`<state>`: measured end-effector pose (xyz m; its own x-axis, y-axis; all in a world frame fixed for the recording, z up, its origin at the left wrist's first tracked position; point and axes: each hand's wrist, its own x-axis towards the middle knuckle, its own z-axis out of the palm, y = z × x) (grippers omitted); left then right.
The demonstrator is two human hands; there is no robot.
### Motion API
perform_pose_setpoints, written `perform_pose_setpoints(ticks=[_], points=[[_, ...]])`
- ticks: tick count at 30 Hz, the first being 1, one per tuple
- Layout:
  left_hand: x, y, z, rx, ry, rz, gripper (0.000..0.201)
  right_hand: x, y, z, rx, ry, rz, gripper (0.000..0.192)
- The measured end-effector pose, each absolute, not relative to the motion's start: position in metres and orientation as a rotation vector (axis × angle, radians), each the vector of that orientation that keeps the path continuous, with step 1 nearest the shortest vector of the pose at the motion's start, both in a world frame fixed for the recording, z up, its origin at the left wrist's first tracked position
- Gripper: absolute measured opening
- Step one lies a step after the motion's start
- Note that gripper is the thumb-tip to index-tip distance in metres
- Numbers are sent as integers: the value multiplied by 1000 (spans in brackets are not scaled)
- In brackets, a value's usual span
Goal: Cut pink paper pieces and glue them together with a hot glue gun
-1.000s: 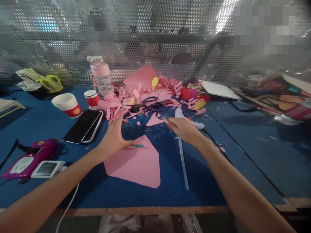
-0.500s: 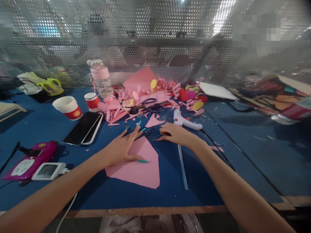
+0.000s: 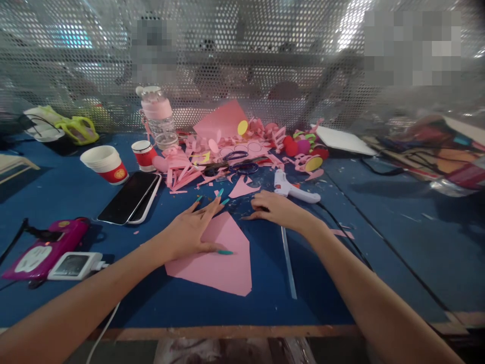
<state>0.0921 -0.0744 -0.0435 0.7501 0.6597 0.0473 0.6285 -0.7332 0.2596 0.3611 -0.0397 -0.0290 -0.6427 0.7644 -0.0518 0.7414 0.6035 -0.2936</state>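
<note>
My left hand [image 3: 189,232] lies spread on a sheet of pink paper [image 3: 231,265], its long teal nails pointing forward and the thumb stretched across the sheet. To the right of the paper, my right hand [image 3: 273,208] rests low over the table with its fingers curled in. Whatever those fingers hold, if anything, is hidden. A clear glue stick [image 3: 289,268] runs toward me from beneath the right wrist. Just beyond that hand lies a white glue gun [image 3: 295,191] with a dark cord. A cut pink scrap [image 3: 242,188] sits ahead of both hands.
Pink scraps [image 3: 184,169] and scissors [image 3: 244,166] are heaped at the back. Paper cups [image 3: 104,163], a water bottle [image 3: 158,119] and a phone [image 3: 127,198] stand or lie left. A purple power strip [image 3: 45,250] is at far left. Perforated metal [image 3: 246,60] closes the back.
The view has shifted slightly, so things on the table sit a little differently in the picture. Both hands keep their pose and place on the table.
</note>
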Motion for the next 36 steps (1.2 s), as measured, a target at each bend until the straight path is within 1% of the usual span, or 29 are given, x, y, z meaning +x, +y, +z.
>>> perform_pose_setpoints(ticks=[10,12,15,18,20,21,23,30,36], points=[[92,-75,-44,2654,1008,232,107,362,-40,-32,-1276,-2697,481,29],[90,-74,-44,2598,1005,293,105,365,-39,-31,-1249,-2634,514,30],[85,-68,-42,2471,1079,496,102,369,-38,-28,-1316,-2458,500,37],[80,-60,-39,2362,1218,635,115,368,-40,-23,-1378,-2348,474,39],[78,-56,-38,2327,1267,639,123,365,-44,-21,-1344,-2358,467,34],[77,-55,-38,2317,1271,629,123,362,-46,-20,-1314,-2387,467,30],[76,-53,-39,2306,1263,619,119,357,-51,-20,-1268,-2461,469,24],[78,-51,-43,2314,1279,635,105,342,-60,-22,-1330,-2682,410,18],[79,-52,-42,2294,1291,638,88,340,-58,-27,-1311,-2711,424,15]])
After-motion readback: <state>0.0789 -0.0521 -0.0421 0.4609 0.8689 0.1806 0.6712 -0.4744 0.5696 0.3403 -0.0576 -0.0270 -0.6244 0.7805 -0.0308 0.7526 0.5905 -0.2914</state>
